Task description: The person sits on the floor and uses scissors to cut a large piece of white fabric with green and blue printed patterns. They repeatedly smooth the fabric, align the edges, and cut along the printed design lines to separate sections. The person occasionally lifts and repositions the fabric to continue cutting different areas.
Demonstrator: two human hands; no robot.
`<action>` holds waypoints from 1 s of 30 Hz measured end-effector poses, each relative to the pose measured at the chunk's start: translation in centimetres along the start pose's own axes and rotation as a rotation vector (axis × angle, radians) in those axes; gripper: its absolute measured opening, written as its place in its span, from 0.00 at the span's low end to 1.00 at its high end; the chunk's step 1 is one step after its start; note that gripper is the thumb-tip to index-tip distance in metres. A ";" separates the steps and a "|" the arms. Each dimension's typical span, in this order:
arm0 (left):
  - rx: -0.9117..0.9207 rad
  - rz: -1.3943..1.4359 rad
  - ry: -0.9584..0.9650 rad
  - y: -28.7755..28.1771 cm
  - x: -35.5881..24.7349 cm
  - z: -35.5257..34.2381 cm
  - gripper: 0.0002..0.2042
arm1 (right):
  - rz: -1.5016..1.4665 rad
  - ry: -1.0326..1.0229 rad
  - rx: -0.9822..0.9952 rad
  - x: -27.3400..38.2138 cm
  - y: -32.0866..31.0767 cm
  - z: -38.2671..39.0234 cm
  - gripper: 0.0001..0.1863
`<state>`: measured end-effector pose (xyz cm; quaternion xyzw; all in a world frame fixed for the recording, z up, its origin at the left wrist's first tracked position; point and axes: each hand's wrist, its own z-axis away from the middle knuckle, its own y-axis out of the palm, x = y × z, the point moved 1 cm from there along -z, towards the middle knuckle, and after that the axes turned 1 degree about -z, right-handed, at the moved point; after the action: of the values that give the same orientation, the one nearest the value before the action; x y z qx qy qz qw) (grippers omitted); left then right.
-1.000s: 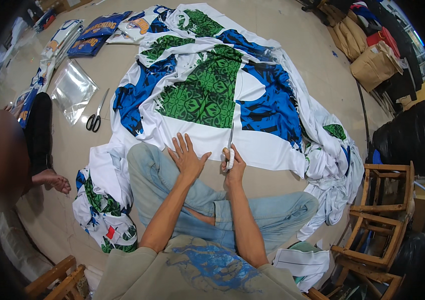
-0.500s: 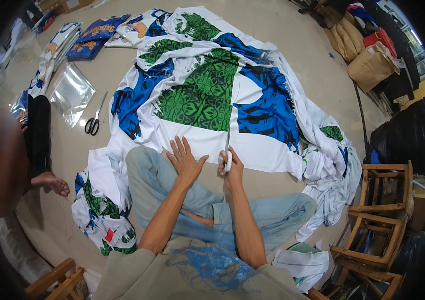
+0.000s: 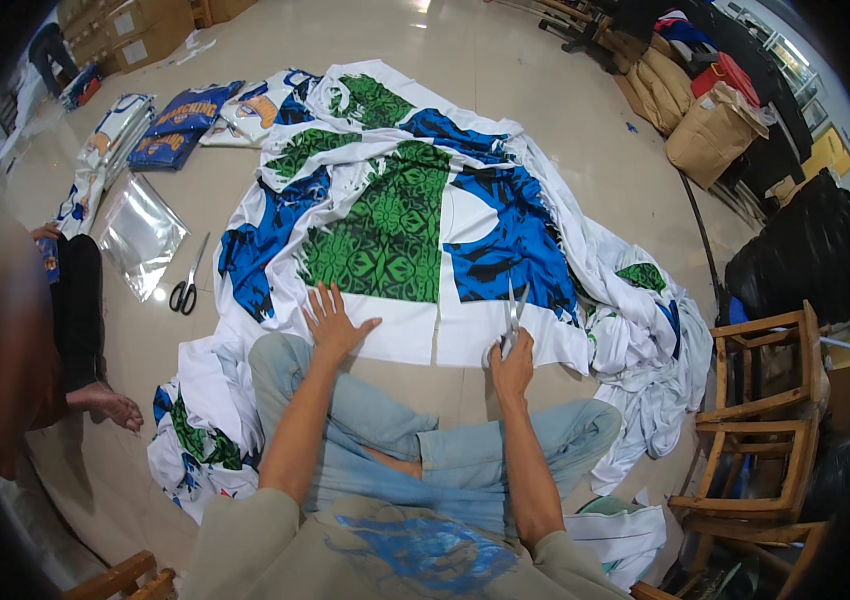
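Note:
A large printed fabric (image 3: 385, 240) in white, green and blue is spread over the floor before me. My left hand (image 3: 336, 328) lies flat on its white lower margin, fingers spread, just below the green patterned panel. My right hand (image 3: 512, 365) grips a pair of scissors (image 3: 515, 318) with parted blades pointing away from me, over the white margin and the lower edge of the blue panel. A slit runs up from the near edge, between the green panel and the blue one.
Black-handled scissors (image 3: 185, 290) and clear plastic sleeves (image 3: 143, 240) lie at the left, near packed blue garments (image 3: 170, 138). A co-worker's foot (image 3: 105, 403) is at far left. Wooden stools (image 3: 755, 440), a black bag (image 3: 795, 255) and a paper sack (image 3: 715, 135) stand right. Bunched cloth (image 3: 210, 400) flanks my knees.
The right hand with the scissors has moved right, from the green panel's edge to below the blue panel, and the blades have parted. The slit now gapes. My left hand shifted slightly left.

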<state>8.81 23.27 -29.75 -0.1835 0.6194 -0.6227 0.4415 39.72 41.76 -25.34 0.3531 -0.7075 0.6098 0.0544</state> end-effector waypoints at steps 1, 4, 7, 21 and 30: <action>0.017 -0.007 -0.017 0.1 0.2 0.7 0.67 | 0.017 0.052 0.028 0.1 0.0 0.6 0.32; 0.115 -0.032 -0.051 -0.1 0.6 3.5 0.68 | 0.082 0.197 0.130 0.5 -1.8 3.1 0.33; 0.124 -0.061 -0.030 -0.2 0.5 5.7 0.66 | 0.097 0.306 0.181 1.0 -3.5 4.9 0.33; -0.007 -0.051 0.192 1.9 -3.2 7.4 0.57 | -1.283 0.791 0.511 9.3 -3.7 12.7 0.35; 0.019 0.021 0.642 -1.1 -6.3 10.5 0.43 | -1.442 0.910 0.587 8.8 -4.2 14.2 0.30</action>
<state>20.04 21.58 -24.98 0.0330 0.7230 -0.6499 0.2318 40.55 25.11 -20.97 0.4353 -0.0405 0.6646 0.6060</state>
